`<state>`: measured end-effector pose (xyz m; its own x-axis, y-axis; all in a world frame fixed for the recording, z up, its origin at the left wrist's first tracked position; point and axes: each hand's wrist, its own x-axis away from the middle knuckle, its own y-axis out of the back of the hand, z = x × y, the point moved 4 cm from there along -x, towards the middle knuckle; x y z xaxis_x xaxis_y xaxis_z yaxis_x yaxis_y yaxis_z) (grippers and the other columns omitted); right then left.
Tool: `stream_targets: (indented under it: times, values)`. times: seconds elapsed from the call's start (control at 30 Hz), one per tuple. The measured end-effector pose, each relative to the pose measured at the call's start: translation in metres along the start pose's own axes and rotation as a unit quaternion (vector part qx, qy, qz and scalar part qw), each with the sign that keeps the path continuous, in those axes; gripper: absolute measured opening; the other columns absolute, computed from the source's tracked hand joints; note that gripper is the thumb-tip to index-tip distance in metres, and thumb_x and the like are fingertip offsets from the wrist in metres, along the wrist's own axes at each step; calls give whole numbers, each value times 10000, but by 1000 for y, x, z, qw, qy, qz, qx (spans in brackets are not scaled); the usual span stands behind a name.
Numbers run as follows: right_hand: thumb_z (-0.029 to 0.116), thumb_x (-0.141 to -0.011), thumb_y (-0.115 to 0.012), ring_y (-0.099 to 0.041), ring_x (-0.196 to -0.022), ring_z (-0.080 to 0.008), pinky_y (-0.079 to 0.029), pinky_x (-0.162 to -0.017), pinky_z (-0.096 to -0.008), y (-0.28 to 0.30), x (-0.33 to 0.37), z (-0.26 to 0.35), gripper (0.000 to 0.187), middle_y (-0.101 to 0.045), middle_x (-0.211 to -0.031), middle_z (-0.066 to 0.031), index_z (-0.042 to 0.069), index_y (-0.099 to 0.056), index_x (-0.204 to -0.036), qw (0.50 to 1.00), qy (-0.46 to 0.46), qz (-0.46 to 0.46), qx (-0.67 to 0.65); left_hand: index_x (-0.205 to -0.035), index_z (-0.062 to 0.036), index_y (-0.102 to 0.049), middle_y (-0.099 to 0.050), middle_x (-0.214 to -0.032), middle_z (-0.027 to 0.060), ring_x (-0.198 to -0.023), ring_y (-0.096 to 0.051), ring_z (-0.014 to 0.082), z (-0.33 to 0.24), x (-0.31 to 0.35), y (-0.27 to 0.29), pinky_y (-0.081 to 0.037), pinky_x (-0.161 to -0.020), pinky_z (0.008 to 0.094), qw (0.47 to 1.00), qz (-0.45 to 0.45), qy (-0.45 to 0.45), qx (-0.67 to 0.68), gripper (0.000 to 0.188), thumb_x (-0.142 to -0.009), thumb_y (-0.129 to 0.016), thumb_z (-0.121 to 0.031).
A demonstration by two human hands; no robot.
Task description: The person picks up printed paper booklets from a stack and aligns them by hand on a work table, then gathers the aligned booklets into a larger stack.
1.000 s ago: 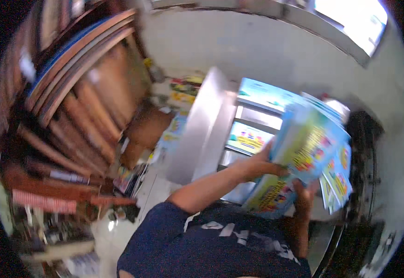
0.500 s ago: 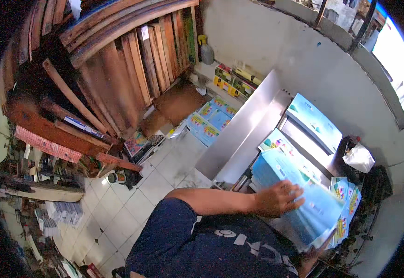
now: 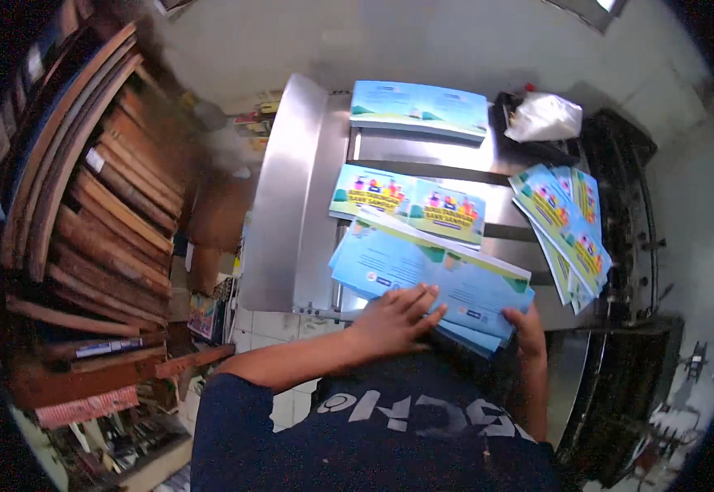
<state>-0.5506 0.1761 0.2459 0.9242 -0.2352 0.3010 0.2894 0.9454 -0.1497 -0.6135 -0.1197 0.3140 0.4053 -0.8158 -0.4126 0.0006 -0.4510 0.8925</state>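
Note:
A stack of light blue printed sheets point(image 3: 455, 283) lies slantwise close to my body, its layers slightly fanned. My left hand point(image 3: 398, 318) rests on the near edge of this stack, fingers stretched out over the top sheet. At the stack's right end, my right hand point(image 3: 527, 326) grips the edge, thumb on top and the other fingers hidden underneath. Just beyond is a stack of colourful printed covers point(image 3: 445, 215), partly overlapped by the sheets. Farther back sits another thick blue stack point(image 3: 418, 108). Several loose printed booklets point(image 3: 566, 225) lie fanned out to the right.
A metal machine table point(image 3: 422, 152) with slots carries the stacks, and an upright metal side plate point(image 3: 287, 197) bounds it on the left. A crumpled white plastic bag point(image 3: 544, 117) sits in a black tray at the back right. Wooden boards point(image 3: 115, 205) stand at far left.
The view has swung right and squared up to the table. My left hand, raised and curled above the sheets before, now lies on them. My right hand shows more clearly at the stack's end.

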Motion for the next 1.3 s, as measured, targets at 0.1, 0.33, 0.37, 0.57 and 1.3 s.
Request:
stream_targets:
  times: [0.1, 0.33, 0.37, 0.57, 1.3]
  values:
    - [120, -645, -830, -542, -1141, -267, -435, -992, -398, -25, 6, 8, 982, -551, -1266, -139, 56, -286, -1460, 998, -51, -24, -7, -1290, -74, -504, -498, -1313, 206, -1209, -487, 344, 42, 0, 24, -424, -972, 442, 985, -11, 61, 163, 644, -789, -742, -401]
    - [182, -496, -928, -501, -1201, -272, -394, -1033, -411, -37, 17, 42, 1229, -512, -1299, -145, 104, -227, -1503, 987, 135, 30, 85, -1397, -13, -344, -551, -1247, 132, -1165, -527, 270, 142, 75, 4, -394, -1033, 390, 620, -51, 459, 634, 816, -746, -788, -223]
    - [182, -496, -928, -501, -1201, -272, -394, -1033, -411, -41, 17, 48, 1229, -512, -1299, -145, 104, -227, -1503, 987, 137, 25, 85, -1397, -9, -350, -545, -1255, 117, -1170, -520, 253, 132, 77, 2, -393, -1033, 387, 555, -67, 475, 680, 802, -745, -779, -194]
    - [218, -489, -936, -460, -1256, -288, -374, -1063, -412, -51, 11, 82, 1303, -445, -1372, -159, 116, -151, -1525, 990, 125, 58, 44, -1412, -12, -364, -525, -1300, 110, -1201, -505, 231, 119, 89, 12, -396, -1031, 378, 606, -125, 436, 653, 806, -733, -773, -154]
    - [832, -817, -204, -194, -1441, -306, -136, -1182, -411, -50, -49, 47, 1066, -181, -1570, -169, 31, -131, -1517, 990, 62, 117, -39, -1503, -43, -233, -307, -1521, 129, -1392, -294, 272, 129, 67, -14, -231, -1150, 409, 539, -175, 439, 697, 1062, -805, -106, -833]
